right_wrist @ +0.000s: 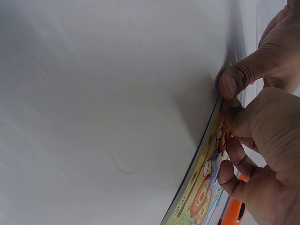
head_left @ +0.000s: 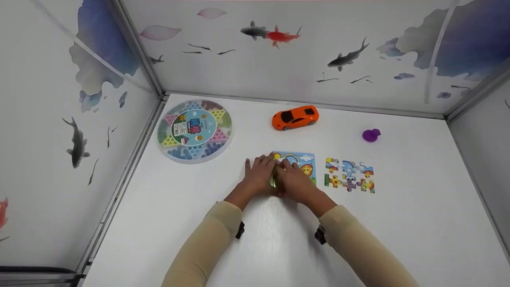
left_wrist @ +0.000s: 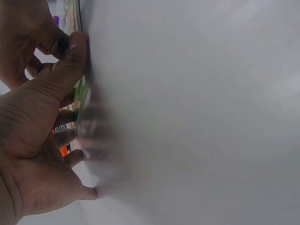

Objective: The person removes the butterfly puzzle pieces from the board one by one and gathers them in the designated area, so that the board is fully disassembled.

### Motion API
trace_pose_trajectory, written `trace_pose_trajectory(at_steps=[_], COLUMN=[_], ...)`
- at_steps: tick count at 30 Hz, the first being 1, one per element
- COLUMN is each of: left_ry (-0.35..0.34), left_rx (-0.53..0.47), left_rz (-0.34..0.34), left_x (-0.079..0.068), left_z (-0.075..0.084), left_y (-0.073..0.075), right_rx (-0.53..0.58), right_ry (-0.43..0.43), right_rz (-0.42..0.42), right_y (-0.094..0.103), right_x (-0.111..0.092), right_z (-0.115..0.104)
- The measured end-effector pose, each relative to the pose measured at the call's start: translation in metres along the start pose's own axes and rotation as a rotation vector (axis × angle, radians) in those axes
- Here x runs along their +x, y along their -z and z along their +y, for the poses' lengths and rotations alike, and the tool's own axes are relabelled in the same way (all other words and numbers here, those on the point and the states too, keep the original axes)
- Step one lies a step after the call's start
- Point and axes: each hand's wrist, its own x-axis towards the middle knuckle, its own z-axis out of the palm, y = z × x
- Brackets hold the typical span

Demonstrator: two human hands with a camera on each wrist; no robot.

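Observation:
A colourful jigsaw puzzle board (head_left: pixel 310 157) with a rainbow and cartoon figures lies in front of me on the white table. My left hand (head_left: pixel 258 174) grips its left side, the thumb at the near corner and the other fingers spread along the edge to the table. My right hand (head_left: pixel 297 182) has its fingers curled over the left part of the board (right_wrist: pixel 201 197). Its thumb and fingertips pinch there, close beside the left thumb; whether a loose piece is between them is hidden. Several joined and loose puzzle pieces (head_left: pixel 349 181) lie to the right of the board.
A round Chinese checkers box (head_left: pixel 195 127) lies at the back left. An orange toy car (head_left: pixel 295 118) stands behind the board, and a small purple duck (head_left: pixel 370 135) is at the back right. White printed panels (head_left: pixel 295 67) enclose the table's left, back and right.

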Motion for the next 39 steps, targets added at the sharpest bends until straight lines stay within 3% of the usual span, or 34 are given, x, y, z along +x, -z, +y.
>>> trace_pose_trajectory(at_steps=[11,21,30,39], left_ry=[-0.006,-0.001,0.009,0.013], left_rx=[0.006,-0.026,-0.011,-0.004], left_rz=[0.012,0.002,-0.007,-0.012], left_x=[0.001,-0.001,0.002,0.002], left_z=[-0.001,0.000,-0.001,0.000], left_y=[-0.001,0.000,-0.001,-0.001], right_rx=[-0.026,-0.079,-0.058,-0.011], right_ry=[-0.030,0.026,0.014,0.090], right_rz=[-0.001,0.048,0.034,0.045], right_y=[0.000,0.001,-0.001,0.001], right_x=[-0.001,-0.005,-0.005,-0.009], right_z=[-0.004,-0.004,-0.002,0.007])
